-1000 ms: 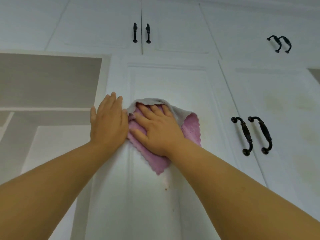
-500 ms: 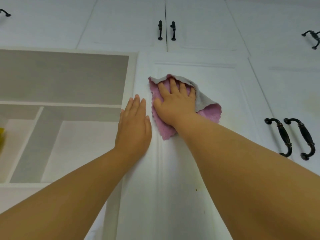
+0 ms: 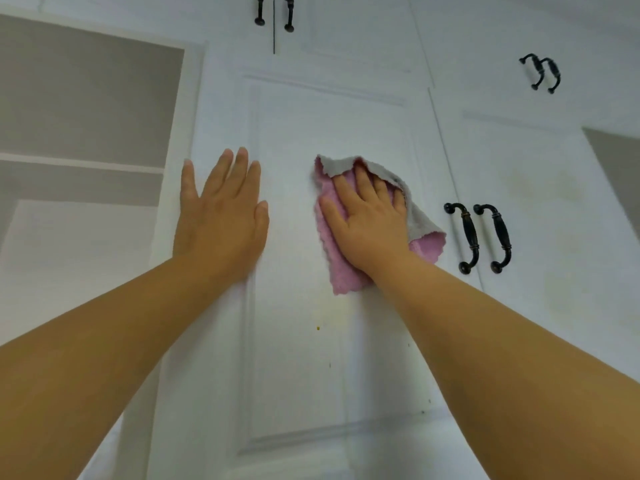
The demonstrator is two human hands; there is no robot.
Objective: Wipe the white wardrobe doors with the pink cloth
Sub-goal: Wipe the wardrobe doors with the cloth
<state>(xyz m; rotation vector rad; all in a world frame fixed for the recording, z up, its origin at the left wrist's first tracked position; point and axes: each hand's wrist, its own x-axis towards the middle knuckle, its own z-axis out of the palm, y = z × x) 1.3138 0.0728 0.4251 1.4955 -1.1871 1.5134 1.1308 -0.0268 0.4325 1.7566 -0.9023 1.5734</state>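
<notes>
On the wardrobe front, one tall white door (image 3: 298, 358) is filling the middle of the view, its raised panel frame running top to bottom. A second white door (image 3: 540, 237) is standing just beside it to the right, showing faint yellowish blotches. Upper cabinet doors (image 3: 346, 36) are sitting above both. To the left, an open shelf bay (image 3: 86, 109) with grey backing is showing.

Both forearms are reaching up from the lower corners. The left hand (image 3: 221, 216) is lying flat on the left edge of the middle door, fingers straight and slightly spread, holding nothing. The right hand (image 3: 367, 220) is pressing the pink cloth (image 3: 341, 275) flat against the panel, fingers extended over it, not curling round it as far as can be seen. The cloth is sitting on the upper half of the panel, well apart from the left hand; a grey layer is folding over the fingertips and hanging down on the right, pink showing below the palm and at the lower right corner.

A pair of black handles (image 3: 479, 237) is sitting near the cloth's right edge, one on each door. Another pair (image 3: 273, 13) is showing at the top, a third (image 3: 542, 72) at upper right.

Small specks (image 3: 318, 328) are dotting the panel below the cloth.
</notes>
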